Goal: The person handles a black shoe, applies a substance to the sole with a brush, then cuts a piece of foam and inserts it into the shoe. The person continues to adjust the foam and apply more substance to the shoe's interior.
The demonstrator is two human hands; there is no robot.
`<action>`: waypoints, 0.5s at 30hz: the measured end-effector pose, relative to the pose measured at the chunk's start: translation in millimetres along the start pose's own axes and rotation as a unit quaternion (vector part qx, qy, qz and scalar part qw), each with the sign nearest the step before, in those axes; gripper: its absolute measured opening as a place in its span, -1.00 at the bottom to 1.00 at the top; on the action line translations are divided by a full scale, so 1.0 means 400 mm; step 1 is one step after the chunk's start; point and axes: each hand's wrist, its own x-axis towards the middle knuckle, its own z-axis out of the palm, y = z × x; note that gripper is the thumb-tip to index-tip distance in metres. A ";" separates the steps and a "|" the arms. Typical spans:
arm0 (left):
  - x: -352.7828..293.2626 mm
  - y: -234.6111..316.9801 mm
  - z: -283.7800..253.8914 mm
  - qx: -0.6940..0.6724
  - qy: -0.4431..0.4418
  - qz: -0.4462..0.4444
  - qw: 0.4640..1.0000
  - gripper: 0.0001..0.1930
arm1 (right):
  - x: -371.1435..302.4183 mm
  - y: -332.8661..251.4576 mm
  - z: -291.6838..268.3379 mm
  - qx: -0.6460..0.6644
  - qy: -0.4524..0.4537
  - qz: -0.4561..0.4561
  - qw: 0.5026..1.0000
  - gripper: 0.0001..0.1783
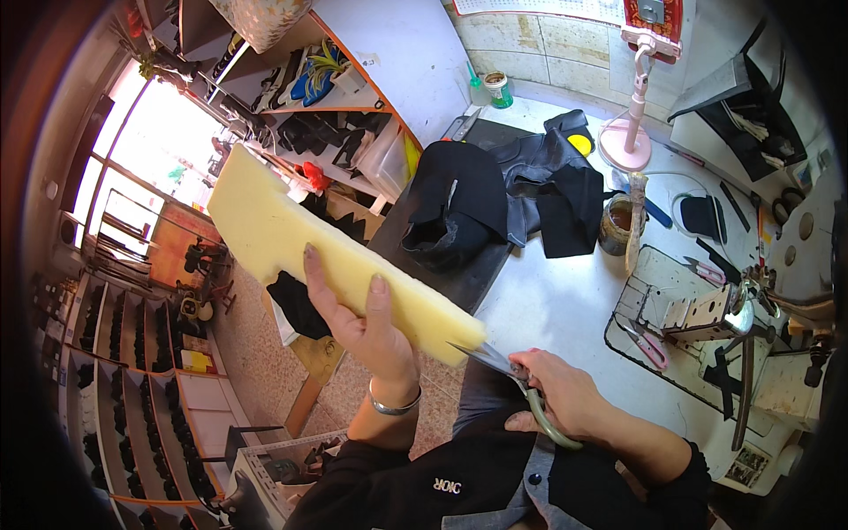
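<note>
Trimming in progress, seen from beside the worker: the left hand's (380,334) grip holds a thick, pale-yellow foam slab (291,234) left of the white worktop (530,300); the right hand's (565,397) grip holds green-handled metal scissors (505,360) at its near end. The slab (notched farther off) remains one piece; cutting seems unfinished.

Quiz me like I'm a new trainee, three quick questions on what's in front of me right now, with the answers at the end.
1. Multiple choice: the left hand holds the yellow foam piece. What does the right hand hold?
A) a brush
B) scissors
C) a ruler

2. Fill the gap: the silver bracelet is on the ____ wrist.

3. True or false: the pink stand rests on the white table.

Key:
1. B
2. left
3. True
</note>
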 end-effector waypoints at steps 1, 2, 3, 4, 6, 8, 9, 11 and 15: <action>0.004 0.001 -0.001 -0.019 0.008 -0.015 1.000 -0.28 | 0.000 0.002 0.002 -0.003 0.015 -0.011 1.000 -0.06; 0.004 0.002 0.001 -0.010 0.003 -0.007 1.000 -0.31 | 0.000 0.004 0.005 -0.004 0.024 -0.011 1.000 -0.06; 0.003 0.002 0.003 -0.010 0.002 -0.001 1.000 -0.33 | 0.001 0.005 0.008 -0.017 0.042 -0.038 0.998 -0.05; 0.001 0.003 0.005 -0.012 0.000 -0.002 1.000 -0.35 | 0.003 0.007 0.010 -0.029 0.055 -0.054 0.997 -0.05; -0.007 0.006 0.008 -0.029 -0.002 -0.009 1.000 -0.31 | 0.005 0.009 0.014 -0.040 0.063 -0.068 0.995 -0.05; -0.012 0.007 0.009 -0.032 -0.006 -0.016 0.999 -0.28 | 0.006 0.009 0.016 -0.042 0.055 -0.062 0.996 -0.05; -0.015 0.007 0.008 -0.025 -0.008 -0.014 1.000 -0.28 | 0.005 0.008 0.016 -0.040 0.060 -0.066 0.995 -0.05; -0.019 0.008 0.006 -0.018 -0.014 -0.011 1.000 -0.27 | 0.005 0.007 0.017 -0.044 0.070 -0.072 0.994 -0.05; -0.024 0.006 0.003 -0.021 -0.020 -0.004 1.000 -0.27 | 0.002 0.005 0.021 -0.023 0.058 -0.047 0.997 -0.07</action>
